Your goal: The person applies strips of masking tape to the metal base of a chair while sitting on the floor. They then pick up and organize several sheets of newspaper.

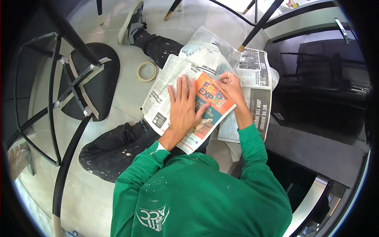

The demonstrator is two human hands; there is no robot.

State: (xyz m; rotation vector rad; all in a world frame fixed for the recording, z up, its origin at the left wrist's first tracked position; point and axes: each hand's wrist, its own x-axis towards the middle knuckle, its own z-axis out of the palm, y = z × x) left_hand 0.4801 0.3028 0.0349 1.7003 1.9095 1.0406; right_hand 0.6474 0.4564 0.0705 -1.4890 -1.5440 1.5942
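Observation:
A folded newspaper point(164, 87) with an orange and teal advert on its right part lies across my lap. My left hand point(182, 106) rests flat on it, fingers stretched and slightly apart, thumb over the advert. At the newspaper's upper right edge, my right hand point(231, 86) is closed in a pinch on the paper; the exact grip is partly hidden by the fingers. Just beyond that edge lies a crumpled clear plastic sheet point(221, 47). More newspaper sheets point(252, 100) are spread on the floor under and beside my right forearm.
A roll of masking tape point(140, 72) lies flat on the tiled floor point(130, 94) at the left. Beyond it is an overturned stool with a black seat point(104, 65) and legs reaching towards me. Chair legs point(173, 10) stand at the far side. Dark glossy cabinetry point(316, 91) borders the right.

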